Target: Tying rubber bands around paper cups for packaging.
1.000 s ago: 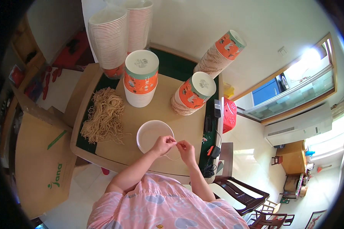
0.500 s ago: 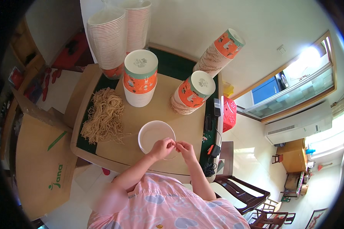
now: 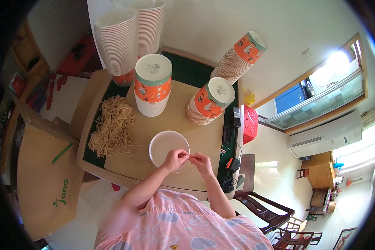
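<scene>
My left hand and my right hand meet over the near right rim of a white paper bucket, which stands mouth up on the table. Both are closed in a fingertip pinch on a thin tan string, and a loose end of the string curves out beneath them. The bit between the fingertips is too small to make out. To the left lies a tangled heap of tan strings. Beyond the bucket, upside-down stacks of orange and green paper buckets rise at the centre and right.
Bagged white bucket stacks stand at the back left, and another tilted stack at the back right. A charger with cables lies along the right edge. A large cardboard box is left of the table, a dark wooden chair to the right.
The bucket and both hands have shifted very slightly left and toward the far side. The fingers stay pinched together, and the loose string end lies a little differently.
</scene>
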A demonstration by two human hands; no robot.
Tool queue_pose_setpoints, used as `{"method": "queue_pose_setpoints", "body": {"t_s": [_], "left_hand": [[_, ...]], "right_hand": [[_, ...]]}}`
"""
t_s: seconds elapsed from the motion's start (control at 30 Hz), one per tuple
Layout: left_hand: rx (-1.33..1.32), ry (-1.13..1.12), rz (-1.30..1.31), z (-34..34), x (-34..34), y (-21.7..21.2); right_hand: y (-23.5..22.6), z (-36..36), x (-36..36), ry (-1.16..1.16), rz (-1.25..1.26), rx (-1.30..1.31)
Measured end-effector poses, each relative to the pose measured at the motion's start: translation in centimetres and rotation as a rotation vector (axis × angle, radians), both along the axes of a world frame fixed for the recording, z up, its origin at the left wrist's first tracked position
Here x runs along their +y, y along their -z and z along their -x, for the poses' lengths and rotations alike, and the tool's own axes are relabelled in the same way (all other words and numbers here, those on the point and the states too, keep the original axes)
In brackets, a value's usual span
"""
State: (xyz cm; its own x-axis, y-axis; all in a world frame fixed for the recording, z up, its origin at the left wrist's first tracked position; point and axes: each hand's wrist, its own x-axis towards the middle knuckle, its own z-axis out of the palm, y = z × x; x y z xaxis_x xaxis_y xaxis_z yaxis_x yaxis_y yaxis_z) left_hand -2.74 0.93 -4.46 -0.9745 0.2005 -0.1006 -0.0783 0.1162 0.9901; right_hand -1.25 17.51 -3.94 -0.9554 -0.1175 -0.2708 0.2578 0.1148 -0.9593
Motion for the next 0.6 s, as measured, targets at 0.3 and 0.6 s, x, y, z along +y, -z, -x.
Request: {"method": "queue_pose_setpoints", "body": {"t_s": [0.3,0.6], "left_hand": [[0.159,-0.091,0.168,0.2,-0.1,-0.2],[0.222,-0.131,0.259,-0.3,-0.2,-0.4]], "right_hand": [[-0.4,0.4,-0.9,0.055,0.055,-0.098],[-0.4,0.6,-1.1,0.095,0.045,-0.154]]}}
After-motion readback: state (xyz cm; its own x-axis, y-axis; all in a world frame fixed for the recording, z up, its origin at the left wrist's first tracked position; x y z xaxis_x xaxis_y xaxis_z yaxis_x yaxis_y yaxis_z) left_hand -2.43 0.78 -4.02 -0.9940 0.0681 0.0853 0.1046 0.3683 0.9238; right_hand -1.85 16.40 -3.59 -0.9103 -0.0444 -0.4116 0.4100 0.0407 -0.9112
